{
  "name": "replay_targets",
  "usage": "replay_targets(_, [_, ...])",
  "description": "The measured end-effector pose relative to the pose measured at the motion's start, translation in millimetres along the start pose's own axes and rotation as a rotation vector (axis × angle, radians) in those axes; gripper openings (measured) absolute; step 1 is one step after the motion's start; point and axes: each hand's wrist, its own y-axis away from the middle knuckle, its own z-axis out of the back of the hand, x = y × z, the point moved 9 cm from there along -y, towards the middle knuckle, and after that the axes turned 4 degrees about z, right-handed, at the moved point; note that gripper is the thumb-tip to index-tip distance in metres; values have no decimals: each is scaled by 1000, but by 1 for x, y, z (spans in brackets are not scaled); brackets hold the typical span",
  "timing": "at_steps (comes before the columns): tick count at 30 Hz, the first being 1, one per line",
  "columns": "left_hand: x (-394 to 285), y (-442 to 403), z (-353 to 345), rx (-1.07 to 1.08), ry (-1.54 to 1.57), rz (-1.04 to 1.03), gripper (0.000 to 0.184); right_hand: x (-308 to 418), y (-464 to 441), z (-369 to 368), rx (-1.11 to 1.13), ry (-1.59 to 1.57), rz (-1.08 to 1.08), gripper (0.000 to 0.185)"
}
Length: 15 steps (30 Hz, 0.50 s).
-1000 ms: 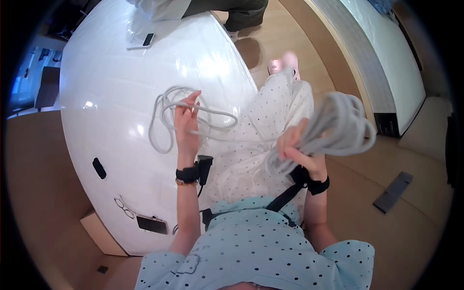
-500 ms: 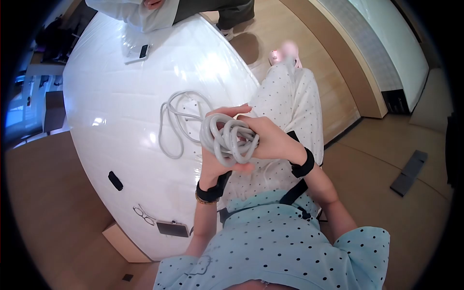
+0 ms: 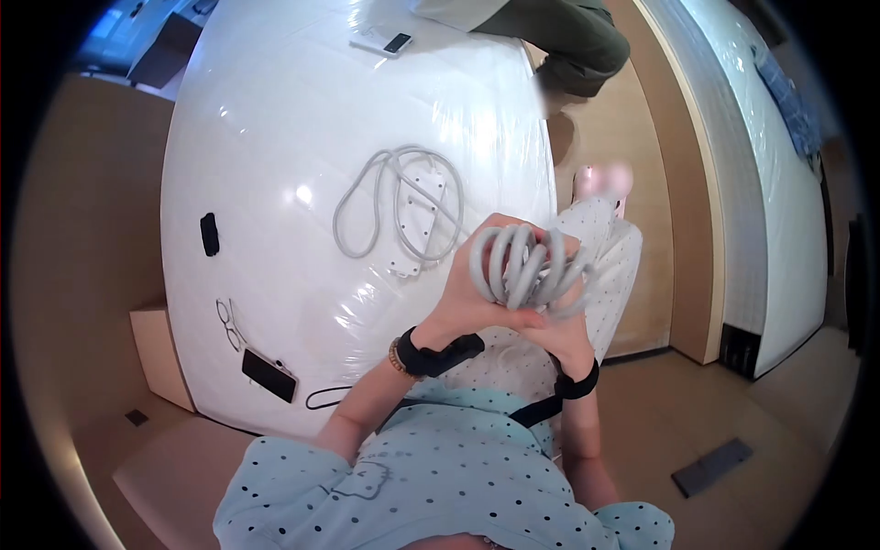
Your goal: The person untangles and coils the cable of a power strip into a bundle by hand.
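A thick grey power cord (image 3: 520,264), wound into several loops, is held in front of my lap. My left hand (image 3: 466,291) is closed around the left side of the loops, thumb along their lower edge. On the right, my right hand (image 3: 566,337) grips the coil from behind and below; the loops hide most of its fingers. A white power strip (image 3: 420,220) lies on the plastic-covered mattress (image 3: 284,275) beyond my left hand. A loose length of the cord lies in wide loops over and around the strip.
On the mattress are a black phone (image 3: 269,374), eyeglasses (image 3: 228,325), a small black item (image 3: 210,235) and a white device (image 3: 381,41). Another person's dark-trousered leg (image 3: 573,46) is at the far edge. A grey flat piece (image 3: 712,467) lies at lower right.
My view has turned, and both hands with the coil appear further right. The power strip now shows more fully. My right hand has shifted from above the coil to its lower right.
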Motion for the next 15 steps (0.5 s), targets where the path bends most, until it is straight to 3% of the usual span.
replay_targets(2, [-8, -3, -10, 43, -65, -36, 77, -20, 11, -6, 51, -307, -231, 68])
replay_targets(3, [-11, -3, -15, 68, -183, -192, 74, -30, 21, -11, 68, -459, -352, 64])
replay_targets(4, [1, -3, -15, 76, -117, -111, 74, -36, 28, -13, 82, -532, -393, 62])
replay_targets(6, [18, -1, -22, 100, 17, 50, 74, -38, 35, -18, 127, -586, -361, 58])
replay_targets(13, [31, 12, -20, -7, 14, 169, 71, -42, 36, -30, 216, -503, -89, 46])
replay_targets(15, [27, 15, -16, 30, -114, 96, 78, -45, 33, -29, 217, -478, -33, 43])
